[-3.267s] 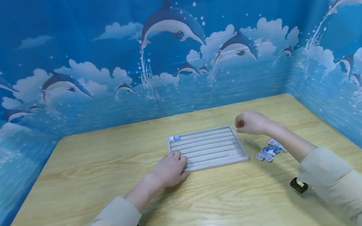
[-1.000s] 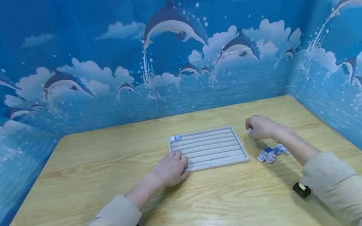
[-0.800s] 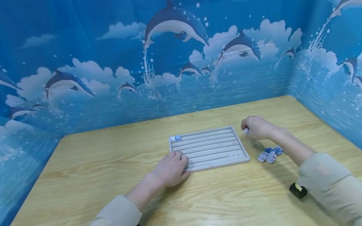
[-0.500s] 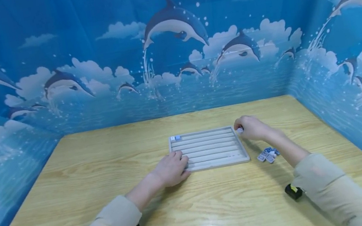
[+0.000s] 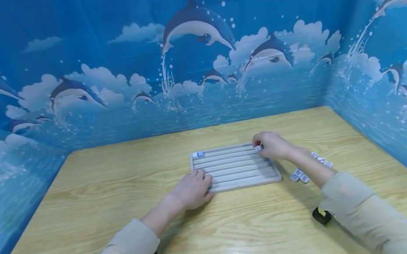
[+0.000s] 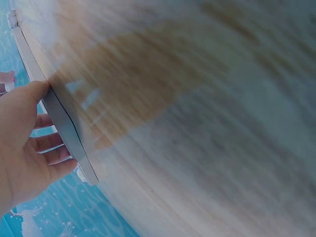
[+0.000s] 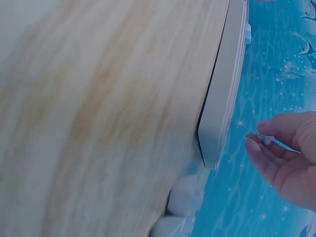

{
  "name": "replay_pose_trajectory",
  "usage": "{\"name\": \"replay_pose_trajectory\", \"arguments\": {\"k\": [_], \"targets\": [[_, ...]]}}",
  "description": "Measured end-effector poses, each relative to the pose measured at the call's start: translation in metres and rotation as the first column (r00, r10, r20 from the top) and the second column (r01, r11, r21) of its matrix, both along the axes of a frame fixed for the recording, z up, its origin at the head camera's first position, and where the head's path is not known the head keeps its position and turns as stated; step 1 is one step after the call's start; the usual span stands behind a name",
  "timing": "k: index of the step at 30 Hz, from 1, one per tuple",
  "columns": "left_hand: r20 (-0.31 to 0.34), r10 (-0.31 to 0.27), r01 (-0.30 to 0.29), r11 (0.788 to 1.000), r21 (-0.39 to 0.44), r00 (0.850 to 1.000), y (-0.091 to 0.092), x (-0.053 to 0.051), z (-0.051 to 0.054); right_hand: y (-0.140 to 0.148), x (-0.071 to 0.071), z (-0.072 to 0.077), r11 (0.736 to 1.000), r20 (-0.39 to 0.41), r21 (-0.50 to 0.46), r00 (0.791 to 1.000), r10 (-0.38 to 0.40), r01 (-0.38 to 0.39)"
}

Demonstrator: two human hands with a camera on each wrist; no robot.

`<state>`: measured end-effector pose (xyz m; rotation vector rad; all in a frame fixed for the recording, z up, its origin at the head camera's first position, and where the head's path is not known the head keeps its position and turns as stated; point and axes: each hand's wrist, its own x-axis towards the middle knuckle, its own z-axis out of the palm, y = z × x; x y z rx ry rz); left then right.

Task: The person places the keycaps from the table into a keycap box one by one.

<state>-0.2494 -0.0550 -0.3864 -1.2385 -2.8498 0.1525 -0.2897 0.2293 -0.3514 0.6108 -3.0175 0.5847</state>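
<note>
The step in hand looks to be carrying one small white square-faced piece [image 5: 258, 147] over to the pale grey rectangular tray with raised parallel ridges [image 5: 239, 187], which lies on the yellow wood-grain surface [image 5: 205, 242]. A small white block [image 5: 194, 155] and a small blue block [image 5: 200, 154] sit side by side at the left end of the tray's far row, so the next move seems to call for taking the pinched piece left along that row, lining it up next to the blue block and letting go gently, without nudging either. Of the hands, the right hand [image 5: 275, 146] has its thumb and fingers drawn close together on the piece and appears raised above the tray's far right corner; the piece looks clear of the ridges. The left hand [image 5: 193, 189] is loosely spread, its thumb at the tray's near left corner and its fingers along the left edge, touching the tray and probably steadying it; how hard it presses, I cannot tell. Small white pieces with dark printed faces [image 5: 304, 179] lie scattered on the surface just beside the tray's right side, some partly hidden by the right forearm.
</note>
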Motion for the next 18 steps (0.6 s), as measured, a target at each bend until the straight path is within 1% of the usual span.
{"name": "replay_pose_trajectory", "arguments": {"k": [2,4,8,10,18], "targets": [[-0.002,0.001,-0.001,1.0,-0.002,1.0,0.0,0.0,0.0,-0.003,-0.001,-0.001,1.0,0.012,-0.011,1.0,-0.001,0.001],[-0.004,0.002,-0.002,1.0,-0.002,1.0,0.0,0.0,0.0,-0.006,-0.003,-0.002,1.0,0.007,-0.012,1.0,0.014,-0.014],[-0.006,0.002,-0.002,1.0,-0.003,1.0,0.0,-0.001,0.0,-0.011,-0.006,-0.004,0.998,-0.032,-0.009,0.997,0.065,-0.066],[-0.007,0.001,-0.001,1.0,-0.006,1.0,0.0,-0.001,0.0,-0.014,-0.007,-0.004,0.997,-0.037,-0.009,0.996,0.081,-0.081],[-0.006,0.002,-0.002,1.0,-0.008,1.0,0.001,-0.002,-0.002,-0.03,-0.012,-0.004,0.997,0.019,-0.016,0.997,0.076,-0.075]]}}
